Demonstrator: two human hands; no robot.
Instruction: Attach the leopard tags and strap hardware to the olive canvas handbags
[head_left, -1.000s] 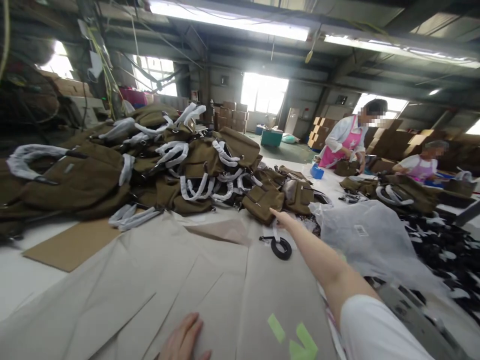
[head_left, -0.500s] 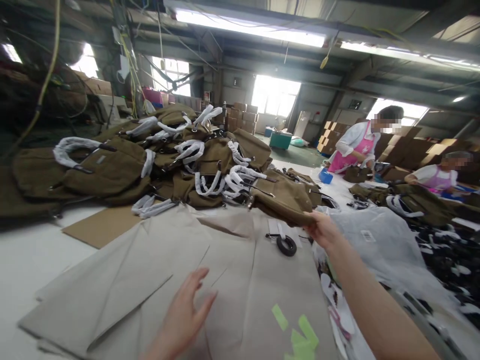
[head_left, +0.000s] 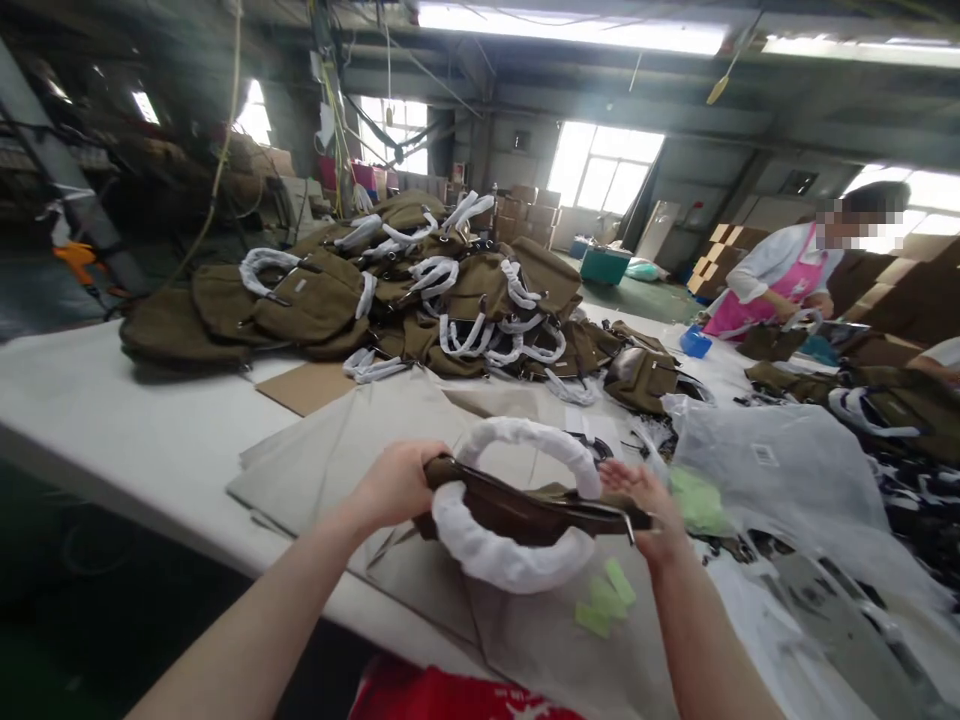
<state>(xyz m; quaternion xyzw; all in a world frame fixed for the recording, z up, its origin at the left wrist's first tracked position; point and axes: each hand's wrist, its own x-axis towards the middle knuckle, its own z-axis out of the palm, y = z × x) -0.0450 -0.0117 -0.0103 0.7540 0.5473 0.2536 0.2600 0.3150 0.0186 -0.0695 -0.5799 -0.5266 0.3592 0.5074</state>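
An olive-brown bag (head_left: pixel 517 505) stands upright in front of me, its zippered top facing up and its two handles wrapped in white. My left hand (head_left: pixel 405 480) grips the bag's left top corner. At the right end of the bag is my right hand (head_left: pixel 641 500), its fingers raised beside the top edge and its palm against the side; part of its grip is hidden. Beneath the bag lie grey sheets (head_left: pixel 315 450) with green tape pieces (head_left: pixel 606 597) on them.
Behind the sheets is a pile of olive bags (head_left: pixel 315 305) with a brown cardboard piece (head_left: pixel 304 387). Clear plastic (head_left: pixel 780 470) covers the right side. A person in a pink apron (head_left: pixel 795 285) works at the back right. Red cloth (head_left: pixel 457 697) shows at the bottom.
The bag has come from the pile's right side to the middle, over the grey sheets, and now stands upright. My left hand has taken hold of it. The view has swung left.
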